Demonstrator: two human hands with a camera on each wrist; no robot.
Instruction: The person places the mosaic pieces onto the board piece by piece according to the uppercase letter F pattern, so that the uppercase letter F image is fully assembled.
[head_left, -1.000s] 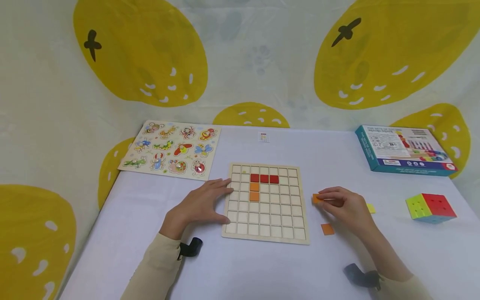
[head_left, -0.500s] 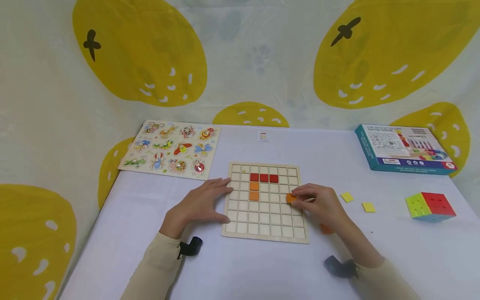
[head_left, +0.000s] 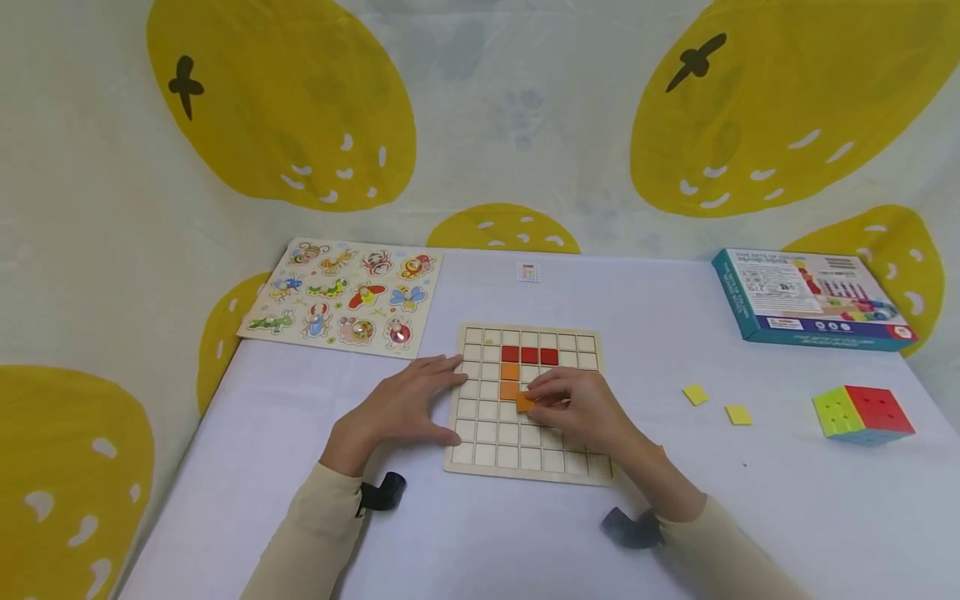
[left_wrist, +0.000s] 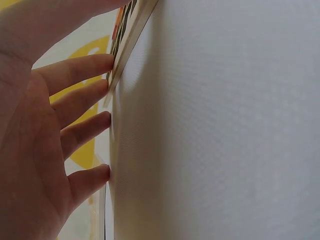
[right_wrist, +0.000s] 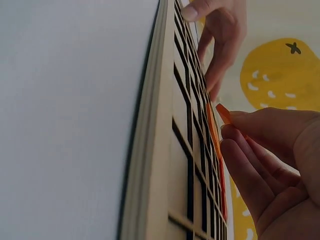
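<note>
Over the board (head_left: 486,433), the right hand (head_left: 579,400) pinches an orange tile (head_left: 525,403) just nearer and right of the set orange pair (head_left: 509,387). The left hand (head_left: 393,406) touches the left edge, fingers (head_left: 441,365) spread. Placing seems in hand; next likely calls for aligning it, then lowering it flat.
</note>
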